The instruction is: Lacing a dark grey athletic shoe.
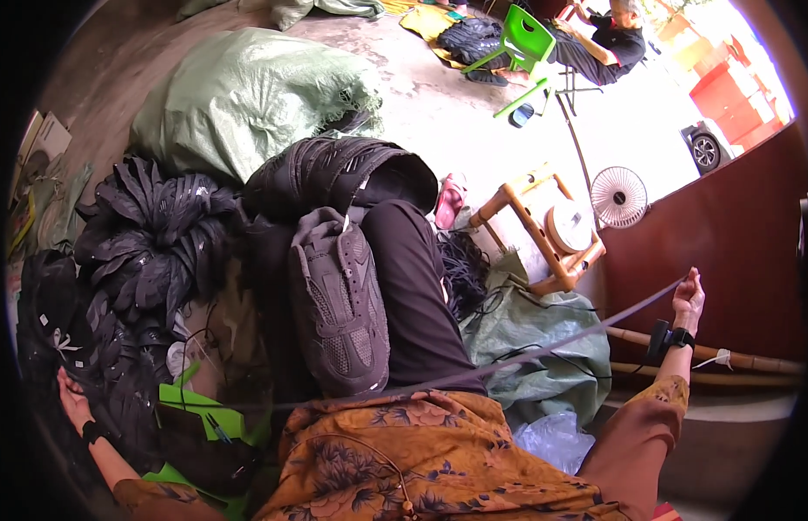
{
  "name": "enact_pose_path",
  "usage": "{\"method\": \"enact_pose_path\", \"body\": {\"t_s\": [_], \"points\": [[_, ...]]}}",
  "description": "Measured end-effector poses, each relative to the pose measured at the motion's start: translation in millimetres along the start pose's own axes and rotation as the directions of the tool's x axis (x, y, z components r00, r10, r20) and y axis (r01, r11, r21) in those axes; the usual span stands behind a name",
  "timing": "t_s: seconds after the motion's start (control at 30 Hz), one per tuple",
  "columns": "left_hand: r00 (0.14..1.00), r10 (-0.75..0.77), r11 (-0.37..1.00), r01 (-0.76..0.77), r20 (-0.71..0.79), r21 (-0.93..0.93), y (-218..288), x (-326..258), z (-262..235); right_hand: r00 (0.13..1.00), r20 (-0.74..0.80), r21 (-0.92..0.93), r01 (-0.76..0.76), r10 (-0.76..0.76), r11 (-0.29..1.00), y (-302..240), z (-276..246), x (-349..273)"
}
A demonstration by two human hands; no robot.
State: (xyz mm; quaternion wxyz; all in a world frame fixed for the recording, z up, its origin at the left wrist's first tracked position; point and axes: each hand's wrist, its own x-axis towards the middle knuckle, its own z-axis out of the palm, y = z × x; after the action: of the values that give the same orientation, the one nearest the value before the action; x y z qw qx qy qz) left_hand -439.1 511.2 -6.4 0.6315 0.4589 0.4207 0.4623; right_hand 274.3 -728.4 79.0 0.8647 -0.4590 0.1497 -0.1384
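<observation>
My right hand (687, 297) is raised at the right, pinching a long dark cord (543, 350) that runs taut across my lap toward the lower left. A black band with a small device sits on that wrist. My left hand (72, 397) is low at the left, resting against a heap of black shoe uppers (148, 234); whether it grips the cord's other end is hidden. A dark grey shoe upper (339, 300) lies on my black-trousered knee (413, 286), with more black uppers stacked behind it.
A green woven sack (248, 95) stands at the back left and another green sack (543, 347) by my right knee. A wooden spool stand (551, 230), a small white fan (618, 196), a green plastic chair (521, 39) and a seated person (599, 39) are farther off.
</observation>
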Motion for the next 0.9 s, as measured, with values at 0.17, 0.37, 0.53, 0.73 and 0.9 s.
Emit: {"method": "enact_pose_path", "body": {"t_s": [0.17, 0.37, 0.53, 0.73, 0.9], "points": [[0.964, -0.020, 0.979, -0.034, 0.264, 0.201, 0, -95, 195, 0.985, 0.113, -0.158, 0.148, -0.132, 0.976, 44, 114, -66], [0.560, -0.263, 0.939, -0.039, 0.786, 0.342, 27, -324, 443, 0.844, 0.525, -0.578, 0.449, -0.111, 0.681, 170, 214, -136], [0.046, -0.480, 0.861, 0.213, 0.876, 0.461, -10, -378, 513, 0.469, 0.868, -0.460, 0.632, 0.165, 0.623, 284, 326, -312], [0.224, -0.449, 0.812, 0.507, 0.865, 0.290, -30, -370, 501, 0.122, 0.597, -0.595, -0.596, 0.793, 0.539, 310, 374, -412], [0.612, -0.282, 0.652, 0.688, 0.739, -0.321, -68, -319, 431, 0.342, 0.633, -0.479, -0.533, 0.695, 0.698, 321, 353, -360]]}}
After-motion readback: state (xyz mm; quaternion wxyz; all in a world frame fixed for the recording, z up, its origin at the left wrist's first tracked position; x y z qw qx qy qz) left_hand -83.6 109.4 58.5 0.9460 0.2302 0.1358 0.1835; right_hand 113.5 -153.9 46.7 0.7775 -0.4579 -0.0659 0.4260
